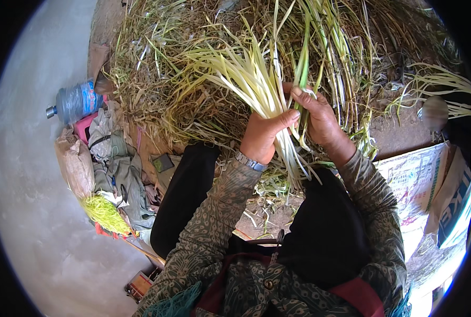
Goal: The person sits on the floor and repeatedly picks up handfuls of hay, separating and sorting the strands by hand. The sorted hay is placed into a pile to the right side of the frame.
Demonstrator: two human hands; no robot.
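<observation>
My left hand (266, 132), with a metal watch (250, 161) on its wrist, grips a fanned bunch of blanched allium stalks (255, 87). Their yellowish leaves point away from me, and the white lower ends hang over my lap. Close beside it on the right, my right hand (318, 111) pinches a few greener stalks (303, 65) between thumb and fingers. The lower ends of these stalks come down between my two hands. Behind both hands lies a wide heap of dry and yellow-green stalks and leaves (172, 91).
Longer unsorted stalks (338, 67) lie at the upper right. More pale stalks (445, 85) sit at the far right, above printed woven sacks (411, 182). Along the left wall are a large water bottle (79, 104), a stuffed sack (75, 162) and crumpled clothes (122, 178). Leaf scraps (265, 216) litter the floor.
</observation>
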